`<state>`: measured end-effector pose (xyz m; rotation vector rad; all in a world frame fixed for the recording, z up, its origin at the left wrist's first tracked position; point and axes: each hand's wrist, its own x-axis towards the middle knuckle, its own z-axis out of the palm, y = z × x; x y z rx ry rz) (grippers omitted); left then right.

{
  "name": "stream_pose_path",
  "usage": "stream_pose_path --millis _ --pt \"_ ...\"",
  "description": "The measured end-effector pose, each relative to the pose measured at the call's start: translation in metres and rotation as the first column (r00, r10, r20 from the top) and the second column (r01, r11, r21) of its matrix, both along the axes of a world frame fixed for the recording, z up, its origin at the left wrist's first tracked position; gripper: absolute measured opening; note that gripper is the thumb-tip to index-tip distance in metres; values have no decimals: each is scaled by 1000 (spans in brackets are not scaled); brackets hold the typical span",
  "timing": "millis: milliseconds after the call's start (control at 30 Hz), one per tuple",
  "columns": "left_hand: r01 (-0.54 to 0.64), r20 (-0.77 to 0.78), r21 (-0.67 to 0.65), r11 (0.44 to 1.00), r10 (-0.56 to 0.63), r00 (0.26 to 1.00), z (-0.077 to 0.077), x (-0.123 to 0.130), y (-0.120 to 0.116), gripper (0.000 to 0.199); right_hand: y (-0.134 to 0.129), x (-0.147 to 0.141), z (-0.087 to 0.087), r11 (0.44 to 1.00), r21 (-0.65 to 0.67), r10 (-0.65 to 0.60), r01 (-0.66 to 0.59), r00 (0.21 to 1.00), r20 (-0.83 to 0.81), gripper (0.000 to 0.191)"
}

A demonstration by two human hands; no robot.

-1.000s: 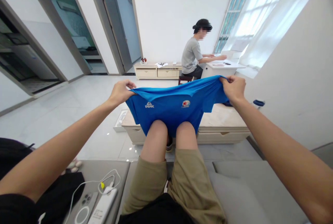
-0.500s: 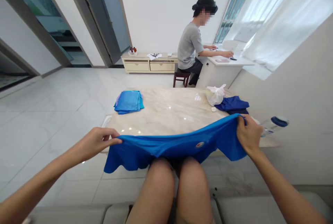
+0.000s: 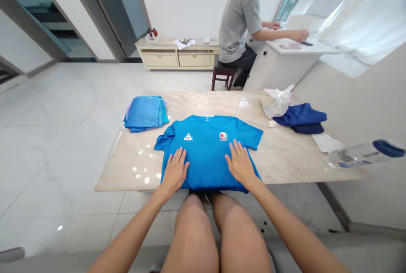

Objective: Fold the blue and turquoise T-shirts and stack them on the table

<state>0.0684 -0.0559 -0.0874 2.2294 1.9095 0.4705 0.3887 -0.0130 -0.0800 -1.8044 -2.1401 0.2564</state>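
both hands flat on blue shirt, laid out on table

l hand [image 3: 175, 171] palm down on lower l part of shirt [image 3: 206, 150], fingers loosely together, thumb out. r hand [image 3: 241, 163] same on lower r part, fingers a bit more apart. neither pinches cloth; hands well apart.

shirt is face up on near edge of table [image 3: 127, 171], neck to far side, hem at edge by the wearer's knees [image 3: 193, 213]. hands hide bits of lower front. white peak logo on l chest area, round red/white badge on r. l sleeve bunched + creased, r sleeve flatter, body mostly smooth w/ small ripples nr hem.

around it: folded pile [image 3: 146, 112], blues w/ some purple + teal, nr l sleeve, apart from it. far r: white plastic bag [image 3: 278, 99], navy cloth [image 3: 300, 116] next to it, small white wad [image 3: 272, 124] in front. nearer r end: white paper [image 3: 326, 142] + clear bottle [image 3: 358, 154] w/ blue lid, tilted in view.

beyond table: low cabinet [image 3: 190, 55]; another person [image 3: 239, 15] in grey tee on stool [image 3: 224, 72], arms over white desk [image 3: 285, 48].
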Motion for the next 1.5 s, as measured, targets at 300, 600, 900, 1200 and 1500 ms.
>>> stream_pose_path --millis 300,600,900,1200,1500 --pt "4 49 -32 999 -2 999 -21 -9 32 66 5 18 -42 994 -83 -77 74 997 -31 79" --pt "209 642 -241 948 -6 766 92 1 -107 48 -120 3 63 885 -447 -245 -129 689 -683 71" --pt "-102 508 148 984 13 861 102 -3 -266 59 -312 -31 68 906 -159 -392 392 635 -666 97" --pt "-168 586 166 972 40 809 91 -30 -274 61 -342 -28 62 865 -315 -499 390 608 -617 109" --pt "-194 631 85 977 98 770 85 -43 -263 60 -329 -25 55 854 -359 -520 377 604 -604 108"
